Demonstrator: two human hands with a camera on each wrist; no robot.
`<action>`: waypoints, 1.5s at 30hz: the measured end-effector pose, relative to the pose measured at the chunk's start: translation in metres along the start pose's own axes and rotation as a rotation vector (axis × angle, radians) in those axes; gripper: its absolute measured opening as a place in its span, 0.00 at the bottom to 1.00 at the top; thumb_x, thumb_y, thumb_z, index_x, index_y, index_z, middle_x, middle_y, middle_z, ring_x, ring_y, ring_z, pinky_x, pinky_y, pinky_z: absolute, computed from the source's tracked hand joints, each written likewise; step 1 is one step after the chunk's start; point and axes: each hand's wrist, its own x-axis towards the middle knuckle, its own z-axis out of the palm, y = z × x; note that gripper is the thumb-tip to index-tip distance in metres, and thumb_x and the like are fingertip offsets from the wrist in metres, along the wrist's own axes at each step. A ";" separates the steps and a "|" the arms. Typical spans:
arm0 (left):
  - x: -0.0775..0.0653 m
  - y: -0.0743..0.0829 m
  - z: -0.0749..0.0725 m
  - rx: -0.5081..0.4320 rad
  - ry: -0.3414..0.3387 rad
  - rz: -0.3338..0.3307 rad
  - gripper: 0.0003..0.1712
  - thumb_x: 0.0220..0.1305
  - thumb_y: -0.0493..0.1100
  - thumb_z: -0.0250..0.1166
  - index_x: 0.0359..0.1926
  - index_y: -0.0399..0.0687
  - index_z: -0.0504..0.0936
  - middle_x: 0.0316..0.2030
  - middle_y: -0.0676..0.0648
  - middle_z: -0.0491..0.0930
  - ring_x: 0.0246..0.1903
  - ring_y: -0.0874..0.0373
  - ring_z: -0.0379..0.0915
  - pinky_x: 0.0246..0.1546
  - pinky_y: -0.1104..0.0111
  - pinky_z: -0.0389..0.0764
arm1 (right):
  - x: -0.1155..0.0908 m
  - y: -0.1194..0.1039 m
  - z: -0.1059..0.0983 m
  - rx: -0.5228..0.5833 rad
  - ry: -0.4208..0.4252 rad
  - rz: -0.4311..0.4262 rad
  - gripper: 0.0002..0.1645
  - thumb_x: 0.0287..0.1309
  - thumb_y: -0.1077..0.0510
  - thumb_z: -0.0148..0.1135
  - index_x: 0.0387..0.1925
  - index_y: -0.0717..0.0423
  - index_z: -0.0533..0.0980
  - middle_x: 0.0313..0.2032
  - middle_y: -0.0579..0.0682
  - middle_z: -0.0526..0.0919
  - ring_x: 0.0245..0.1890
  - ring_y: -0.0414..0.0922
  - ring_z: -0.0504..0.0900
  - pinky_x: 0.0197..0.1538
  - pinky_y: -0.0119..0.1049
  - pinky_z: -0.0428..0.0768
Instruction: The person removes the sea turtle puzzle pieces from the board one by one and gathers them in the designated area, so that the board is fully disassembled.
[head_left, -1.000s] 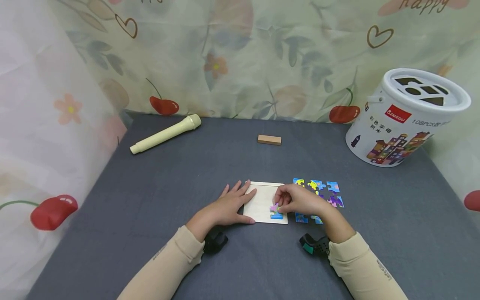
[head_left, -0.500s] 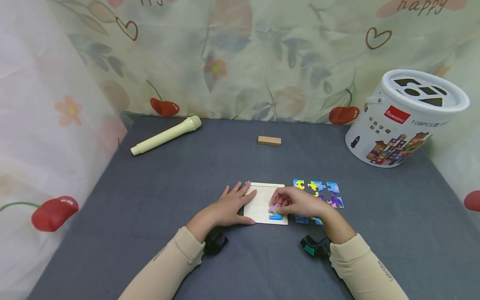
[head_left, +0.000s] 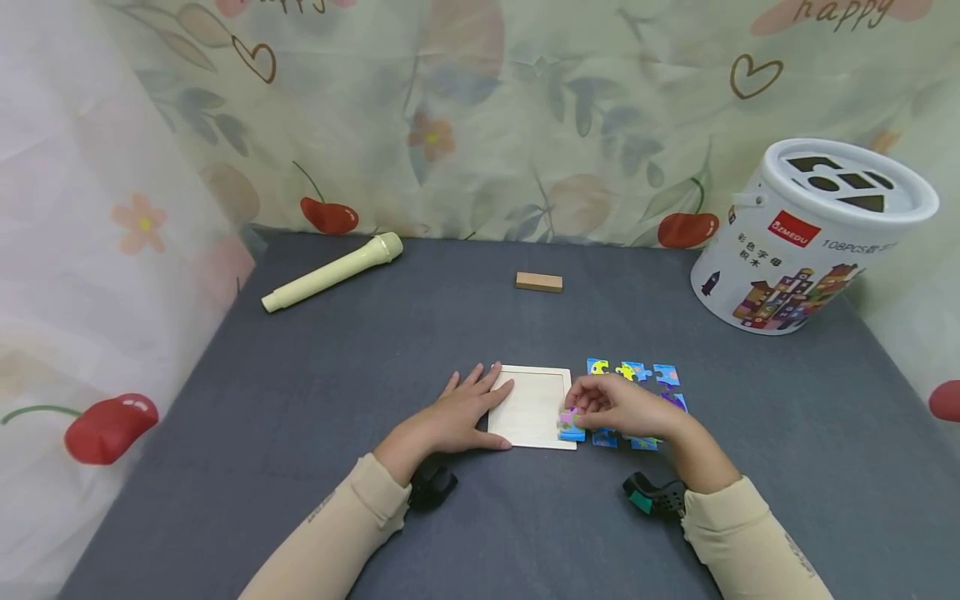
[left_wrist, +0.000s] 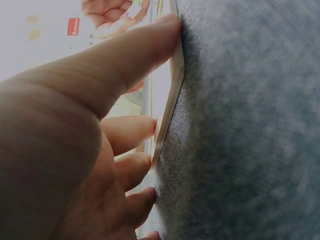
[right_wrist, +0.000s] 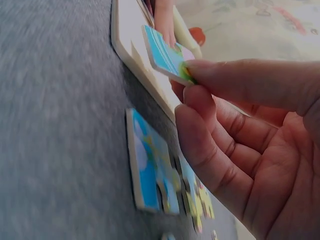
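Note:
A shallow wooden puzzle tray [head_left: 528, 408] lies on the table between the hands. My left hand [head_left: 459, 417] rests along its left side with fingers spread, and in the left wrist view the thumb [left_wrist: 145, 45] lies on the tray's edge. Between thumb and fingertips, my right hand [head_left: 626, 408] pinches a blue, pink and green puzzle piece [right_wrist: 167, 55], held tilted over the tray's right edge. Loose puzzle pieces [head_left: 666, 374] lie just right of the tray, partly hidden under the right hand; one blue piece [right_wrist: 147, 162] shows large in the right wrist view.
A cream toy microphone [head_left: 330, 273] lies at the back left. Near the back middle is a small brown wooden block [head_left: 538, 282]. A large white bucket [head_left: 802, 242] with shaped holes in its lid stands at the back right. A floral curtain [head_left: 480, 117] hangs behind the table.
My right hand has moved right with the pinched puzzle piece, from above the inside of the tray to its right edge. The left hand stays in place.

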 end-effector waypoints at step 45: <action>0.001 -0.001 0.001 -0.009 0.003 0.009 0.50 0.55 0.63 0.63 0.72 0.55 0.50 0.74 0.48 0.38 0.73 0.48 0.29 0.70 0.48 0.34 | -0.106 0.063 -0.052 0.108 0.208 0.230 0.23 0.63 0.55 0.56 0.52 0.70 0.69 0.31 0.45 0.79 0.27 0.39 0.78 0.32 0.34 0.79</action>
